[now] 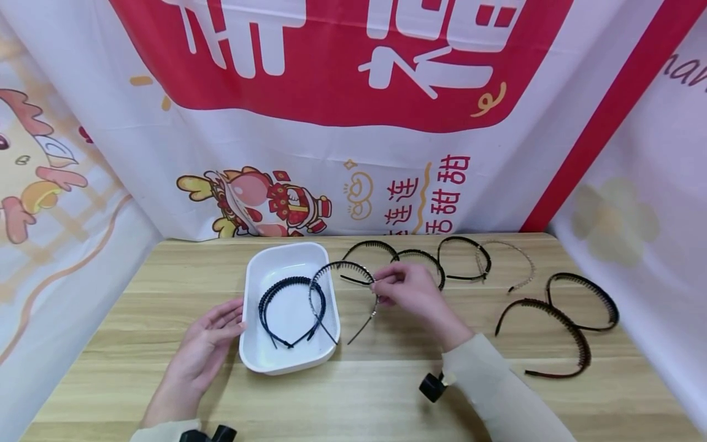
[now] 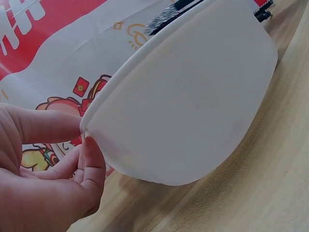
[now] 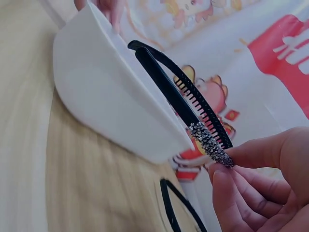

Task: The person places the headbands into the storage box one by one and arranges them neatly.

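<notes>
A white plastic box stands on the wooden table with black headbands lying inside it. My left hand pinches the box's left rim between thumb and fingers, as the left wrist view shows. Between the thumb and fingertips of my right hand is a toothed black headband with silver sparkly stones. It is held up at the box's right side, one end over the box and the other just outside the right rim.
Right of the box lie several more headbands: black ones near the back, a pale beaded one, and two dark toothed ones at the far right. A printed cloth hangs behind the table.
</notes>
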Tool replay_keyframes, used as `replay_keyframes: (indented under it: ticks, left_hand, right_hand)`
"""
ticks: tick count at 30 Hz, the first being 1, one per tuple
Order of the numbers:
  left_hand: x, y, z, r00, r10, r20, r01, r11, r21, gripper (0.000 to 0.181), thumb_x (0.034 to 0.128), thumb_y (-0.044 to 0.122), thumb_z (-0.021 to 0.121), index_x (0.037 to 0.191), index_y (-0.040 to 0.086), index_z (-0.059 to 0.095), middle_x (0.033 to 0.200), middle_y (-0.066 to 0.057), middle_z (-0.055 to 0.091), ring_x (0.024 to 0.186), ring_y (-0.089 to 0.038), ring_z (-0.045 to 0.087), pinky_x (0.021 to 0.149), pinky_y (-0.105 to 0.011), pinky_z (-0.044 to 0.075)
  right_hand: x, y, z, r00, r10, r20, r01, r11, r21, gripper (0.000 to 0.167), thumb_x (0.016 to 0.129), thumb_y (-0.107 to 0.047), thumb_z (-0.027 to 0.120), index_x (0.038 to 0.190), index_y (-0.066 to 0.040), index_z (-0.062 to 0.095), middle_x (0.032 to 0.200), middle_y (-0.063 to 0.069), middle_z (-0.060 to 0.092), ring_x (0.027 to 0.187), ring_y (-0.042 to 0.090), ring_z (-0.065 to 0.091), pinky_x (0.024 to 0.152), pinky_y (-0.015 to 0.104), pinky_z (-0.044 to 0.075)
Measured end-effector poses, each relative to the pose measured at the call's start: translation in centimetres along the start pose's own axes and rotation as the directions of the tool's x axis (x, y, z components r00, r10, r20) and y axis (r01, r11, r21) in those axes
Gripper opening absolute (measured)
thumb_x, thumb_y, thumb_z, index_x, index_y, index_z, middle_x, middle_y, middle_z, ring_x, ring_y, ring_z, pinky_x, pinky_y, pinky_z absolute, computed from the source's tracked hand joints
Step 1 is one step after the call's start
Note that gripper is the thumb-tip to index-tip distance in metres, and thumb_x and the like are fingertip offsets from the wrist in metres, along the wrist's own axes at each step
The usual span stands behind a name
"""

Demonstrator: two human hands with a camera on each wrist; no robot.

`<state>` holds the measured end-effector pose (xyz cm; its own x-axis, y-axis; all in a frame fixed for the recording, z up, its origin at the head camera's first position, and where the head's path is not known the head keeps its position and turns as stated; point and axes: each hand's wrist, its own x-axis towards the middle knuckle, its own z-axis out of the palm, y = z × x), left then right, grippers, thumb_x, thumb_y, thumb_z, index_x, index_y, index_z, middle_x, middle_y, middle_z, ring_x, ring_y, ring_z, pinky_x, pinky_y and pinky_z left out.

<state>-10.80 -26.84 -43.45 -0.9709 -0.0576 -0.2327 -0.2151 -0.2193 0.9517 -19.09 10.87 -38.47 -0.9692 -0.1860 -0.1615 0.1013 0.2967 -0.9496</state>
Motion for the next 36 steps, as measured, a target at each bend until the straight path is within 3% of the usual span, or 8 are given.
replay_keyframes:
  ticks: [6, 17, 23, 25, 31, 36]
  left_hand:
    - [0.0, 0.0, -0.1, 1.000, 0.005, 0.000, -0.005, 1.000, -0.011, 0.045, 0.0964, -0.014, 0.061, 0.131, 0.015, 0.059, 0.119, 0.010, 0.072, 0.116, -0.005, 0.067, 0.104, -0.017, 0.056]
    - [0.0, -0.1, 0.0, 1.000, -0.006, -0.006, 0.006, 1.000, 0.001, 0.050, 0.0958, -0.014, 0.061, 0.140, 0.009, 0.054, 0.120, 0.009, 0.071, 0.117, -0.007, 0.066, 0.104, -0.018, 0.056]
    - [-0.1, -0.1, -0.1, 1.000, 0.006, -0.004, -0.006, 1.000, -0.002, 0.047, 0.0962, -0.014, 0.060, 0.137, 0.010, 0.055, 0.119, 0.009, 0.071, 0.116, -0.006, 0.066, 0.103, -0.018, 0.056]
    - [-0.1, -0.2, -0.2, 1.000, 0.012, -0.003, -0.012, 1.000, -0.004, 0.046, 0.0964, -0.014, 0.060, 0.134, 0.012, 0.056, 0.118, 0.009, 0.071, 0.116, -0.006, 0.066, 0.103, -0.017, 0.057]
    - [-0.3, -0.2, -0.2, 1.000, 0.011, -0.007, -0.011, 1.000, -0.016, 0.045, 0.0963, -0.014, 0.060, 0.131, 0.014, 0.057, 0.117, 0.010, 0.072, 0.115, -0.005, 0.066, 0.103, -0.017, 0.057]
    - [-0.1, -0.1, 0.0, 1.000, 0.004, -0.007, -0.004, 1.000, 0.010, 0.055, 0.0966, -0.013, 0.060, 0.147, 0.003, 0.048, 0.120, 0.010, 0.069, 0.117, -0.005, 0.065, 0.105, -0.017, 0.056]
  right_hand:
    - [1.3, -1.9, 2.6, 0.999, 0.000, 0.032, 0.001, 1.000, -0.024, 0.023, 0.090, -0.006, 0.082, 0.112, -0.001, 0.077, 0.096, 0.013, 0.080, 0.074, 0.017, 0.074, 0.081, 0.041, 0.069]
    - [3.7, -3.9, 6.2, 0.996, -0.009, 0.084, 0.017, 0.995, -0.100, 0.014, 0.090, -0.005, 0.081, 0.104, -0.002, 0.079, 0.088, 0.012, 0.080, 0.075, 0.025, 0.078, 0.069, 0.032, 0.068]
    - [4.5, -4.3, 7.3, 0.996, 0.001, 0.084, 0.012, 0.989, -0.151, 0.013, 0.089, -0.006, 0.082, 0.103, -0.005, 0.080, 0.085, 0.009, 0.079, 0.081, 0.032, 0.080, 0.079, 0.043, 0.069]
    - [4.8, -4.4, 7.7, 0.996, -0.004, 0.085, 0.020, 0.982, -0.186, 0.014, 0.089, -0.008, 0.083, 0.103, -0.007, 0.080, 0.085, 0.006, 0.078, 0.082, 0.032, 0.080, 0.080, 0.043, 0.069]
    - [5.4, -5.3, 8.5, 0.993, -0.055, 0.105, 0.085, 0.945, -0.315, 0.015, 0.091, -0.010, 0.082, 0.106, -0.010, 0.082, 0.087, 0.003, 0.078, 0.073, 0.019, 0.075, 0.065, 0.026, 0.064]
    - [5.8, -5.6, 9.1, 0.991, -0.092, 0.099, 0.124, 0.911, -0.393, 0.015, 0.091, -0.010, 0.082, 0.106, -0.011, 0.083, 0.093, 0.003, 0.079, 0.071, 0.011, 0.069, 0.065, 0.023, 0.061]
